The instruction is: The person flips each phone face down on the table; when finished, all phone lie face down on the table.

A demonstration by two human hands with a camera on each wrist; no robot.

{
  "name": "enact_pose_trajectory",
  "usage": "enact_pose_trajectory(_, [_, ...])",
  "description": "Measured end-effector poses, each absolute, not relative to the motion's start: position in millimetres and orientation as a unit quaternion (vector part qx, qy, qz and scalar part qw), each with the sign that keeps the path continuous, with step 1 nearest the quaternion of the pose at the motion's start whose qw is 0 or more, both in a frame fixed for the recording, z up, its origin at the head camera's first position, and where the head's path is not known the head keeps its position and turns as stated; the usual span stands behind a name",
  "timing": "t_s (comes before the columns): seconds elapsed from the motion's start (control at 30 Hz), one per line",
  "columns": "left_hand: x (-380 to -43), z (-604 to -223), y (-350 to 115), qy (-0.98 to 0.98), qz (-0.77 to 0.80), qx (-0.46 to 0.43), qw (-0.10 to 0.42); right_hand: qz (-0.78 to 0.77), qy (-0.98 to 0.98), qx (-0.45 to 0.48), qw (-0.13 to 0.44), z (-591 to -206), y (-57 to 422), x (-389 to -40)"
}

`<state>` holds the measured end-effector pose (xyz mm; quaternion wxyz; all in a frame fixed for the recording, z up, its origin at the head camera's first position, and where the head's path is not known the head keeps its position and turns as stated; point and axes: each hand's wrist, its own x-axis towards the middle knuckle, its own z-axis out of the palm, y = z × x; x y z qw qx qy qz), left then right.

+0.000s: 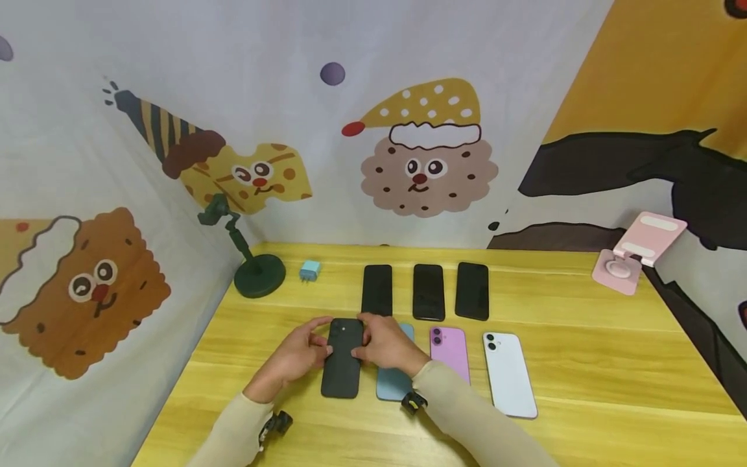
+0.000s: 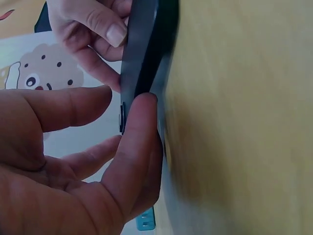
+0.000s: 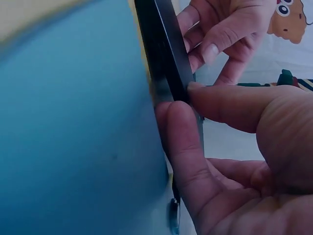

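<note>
A black phone (image 1: 342, 363) lies between both hands, its back with the camera facing up. In the wrist views it is raised slightly off the table. My right hand (image 1: 385, 342) pinches its right edge, the thumb (image 3: 230, 105) on the back and a finger below. At the left edge is my left hand (image 1: 297, 353); a finger (image 2: 139, 122) touches the phone from below, while the thumb stands apart from it in the left wrist view. Partly hidden by the right hand, a blue phone (image 1: 393, 384) lies beside the black one.
Farther right lie a pink phone (image 1: 450, 350) and a white phone (image 1: 510, 376). Behind them are three dark phones, the leftmost dark phone (image 1: 377, 288) close to the right hand. A blue charger plug (image 1: 310, 270), a green stand (image 1: 259, 275) and a pink folding stand (image 1: 648, 240) stand farther back.
</note>
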<state>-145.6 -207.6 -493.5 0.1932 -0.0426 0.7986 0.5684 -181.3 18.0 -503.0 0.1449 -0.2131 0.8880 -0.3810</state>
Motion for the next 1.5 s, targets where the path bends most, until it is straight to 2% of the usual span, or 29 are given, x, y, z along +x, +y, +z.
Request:
enact_pose_trajectory(0.27, [-143.0, -492.3, -207.7, 0.824, 0.535, -0.038, 0.185, -0.351, 0.897, -0.2, 0.177, -500.5, 12.7, -180.4])
enact_pose_trajectory(0.6, [-145.4, -489.5, -208.5, 0.823, 0.536, -0.036, 0.186, -0.389, 0.877, -0.194, 0.206, -497.7, 20.4, -180.6])
enact_pose_trajectory(0.9, [-153.8, -484.4, -199.7, 0.85, 0.505, -0.013, 0.146, -0.457, 0.838, -0.203, 0.22, -493.2, 33.4, -188.0])
enact_pose_trajectory(1.17, [-173.7, -481.8, -184.9, 0.837, 0.53, 0.032, 0.133, -0.455, 0.845, -0.22, 0.173, -484.3, 45.8, -207.1])
enact_pose_trajectory(1.5, [-205.9, -478.7, -167.7, 0.835, 0.53, 0.033, 0.144, -0.445, 0.873, -0.174, 0.102, -480.7, 61.3, -238.6])
